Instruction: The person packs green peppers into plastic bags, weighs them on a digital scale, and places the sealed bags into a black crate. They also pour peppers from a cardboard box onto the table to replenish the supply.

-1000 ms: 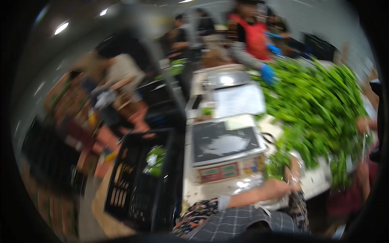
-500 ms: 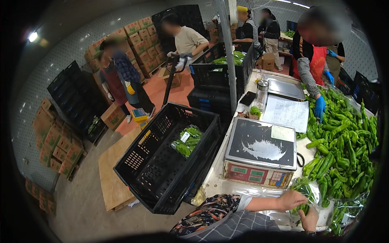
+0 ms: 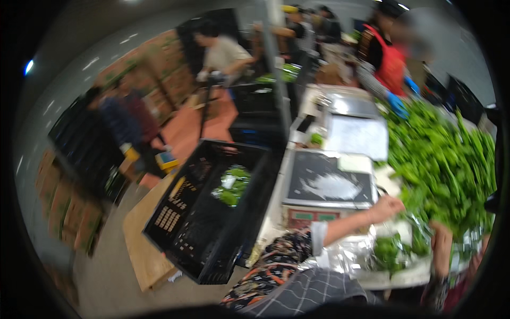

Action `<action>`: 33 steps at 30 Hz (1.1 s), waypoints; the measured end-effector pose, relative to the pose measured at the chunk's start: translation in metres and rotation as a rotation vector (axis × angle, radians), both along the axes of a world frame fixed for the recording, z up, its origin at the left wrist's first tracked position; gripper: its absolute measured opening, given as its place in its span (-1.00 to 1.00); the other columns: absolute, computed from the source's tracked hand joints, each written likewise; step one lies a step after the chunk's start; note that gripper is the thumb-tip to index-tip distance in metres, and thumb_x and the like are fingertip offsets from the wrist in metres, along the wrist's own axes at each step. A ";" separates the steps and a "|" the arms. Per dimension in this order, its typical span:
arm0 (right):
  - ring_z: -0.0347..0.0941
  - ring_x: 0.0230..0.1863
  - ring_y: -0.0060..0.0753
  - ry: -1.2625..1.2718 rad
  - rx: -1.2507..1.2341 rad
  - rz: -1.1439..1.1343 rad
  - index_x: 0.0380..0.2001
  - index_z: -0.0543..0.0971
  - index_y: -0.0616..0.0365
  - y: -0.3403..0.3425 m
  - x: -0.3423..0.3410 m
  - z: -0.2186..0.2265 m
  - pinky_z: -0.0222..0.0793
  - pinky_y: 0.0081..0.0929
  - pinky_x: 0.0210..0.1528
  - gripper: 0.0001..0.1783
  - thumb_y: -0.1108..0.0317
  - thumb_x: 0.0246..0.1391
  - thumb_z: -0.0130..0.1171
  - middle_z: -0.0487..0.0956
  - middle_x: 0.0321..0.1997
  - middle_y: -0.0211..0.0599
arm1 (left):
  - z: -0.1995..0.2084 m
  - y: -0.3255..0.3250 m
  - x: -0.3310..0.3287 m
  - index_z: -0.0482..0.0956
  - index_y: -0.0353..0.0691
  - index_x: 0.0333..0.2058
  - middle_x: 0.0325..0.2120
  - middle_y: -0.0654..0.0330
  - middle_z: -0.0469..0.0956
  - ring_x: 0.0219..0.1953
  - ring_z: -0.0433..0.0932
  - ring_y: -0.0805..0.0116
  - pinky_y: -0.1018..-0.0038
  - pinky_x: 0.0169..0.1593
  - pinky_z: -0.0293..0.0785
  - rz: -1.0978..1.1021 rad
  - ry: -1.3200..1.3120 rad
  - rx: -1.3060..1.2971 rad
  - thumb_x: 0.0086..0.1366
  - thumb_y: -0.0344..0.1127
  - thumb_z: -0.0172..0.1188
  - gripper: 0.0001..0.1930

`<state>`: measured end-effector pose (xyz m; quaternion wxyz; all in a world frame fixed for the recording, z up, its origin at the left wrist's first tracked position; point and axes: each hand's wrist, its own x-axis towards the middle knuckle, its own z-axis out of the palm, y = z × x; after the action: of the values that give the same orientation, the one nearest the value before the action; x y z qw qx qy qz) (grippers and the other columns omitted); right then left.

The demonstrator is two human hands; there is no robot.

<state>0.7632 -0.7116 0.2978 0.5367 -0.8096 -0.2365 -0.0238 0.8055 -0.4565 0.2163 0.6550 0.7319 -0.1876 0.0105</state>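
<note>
My left hand (image 3: 386, 208) reaches past the front of the scale, its fingers closed in a pinch at the edge of a clear plastic bag (image 3: 421, 227). At the bag's other side, my right hand (image 3: 441, 242) is raised with fingers bent onto the film; motion blurs both grips. Below and between my hands, green peppers (image 3: 390, 252) show through clear plastic on the table's near edge. The scale (image 3: 329, 178), with a dark, worn plate, stands left of my hands, its front partly hidden by my left forearm. A large heap of long green peppers (image 3: 441, 159) lies beyond them.
A black crate (image 3: 212, 234) stands at the left, with a bag of green peppers (image 3: 232, 185) inside. Behind the scale lie a paper sheet (image 3: 358, 137) and a metal tray (image 3: 353, 105). A co-worker's blue-gloved hand (image 3: 397, 106) touches the heap's far side. Other people stand farther back.
My hands have moved apart and upward, with the left going farther forward. The peppers in plastic now lie below them. The whole view has shifted and blurred.
</note>
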 end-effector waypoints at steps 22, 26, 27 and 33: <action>0.39 -0.56 -0.19 -0.454 -0.831 -0.161 -0.57 0.39 0.15 0.002 -0.052 0.002 0.31 -0.33 -0.55 -0.87 0.36 -0.13 0.09 0.34 -0.58 -0.26 | 0.070 -0.032 -0.017 0.57 -0.27 -0.30 -0.59 0.17 0.53 -0.61 0.44 0.46 0.58 -0.51 0.34 0.165 -0.481 0.075 0.18 -0.38 0.11 -0.85; 0.42 -0.36 -0.16 -0.188 -0.695 -0.185 -0.36 0.45 0.16 0.005 -0.076 -0.046 0.37 -0.33 -0.38 -0.84 0.45 -0.12 0.05 0.42 -0.39 -0.20 | 0.054 -0.051 -0.035 0.56 -0.06 -0.29 -0.72 0.26 0.39 -0.70 0.42 0.38 0.51 -0.63 0.35 -0.002 -0.834 0.405 0.04 -0.38 0.15 -0.79; 0.42 -0.23 -0.14 -0.120 -0.597 -0.151 -0.27 0.46 0.16 0.013 -0.081 -0.054 0.39 -0.35 -0.26 -0.76 0.48 -0.11 0.04 0.44 -0.28 -0.14 | 0.028 -0.055 -0.038 0.55 -0.04 -0.29 -0.74 0.28 0.37 -0.70 0.41 0.41 0.51 -0.64 0.35 -0.056 -0.863 0.375 0.03 -0.38 0.13 -0.79; 0.18 0.13 0.00 -0.307 -0.381 -0.259 -0.03 0.35 0.22 0.034 -0.060 -0.122 0.10 -0.29 0.16 -0.54 0.50 -0.11 -0.03 0.32 0.05 0.03 | -0.009 -0.080 -0.091 0.56 -0.05 -0.34 -0.73 0.29 0.35 -0.69 0.42 0.40 0.51 -0.64 0.33 -0.272 -0.818 0.450 -0.05 -0.38 0.15 -0.78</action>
<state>0.7031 -0.6778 0.1759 0.3252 -0.9063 -0.2100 -0.1696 0.7147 -0.5367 0.2074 0.3484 0.7602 -0.5212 0.1708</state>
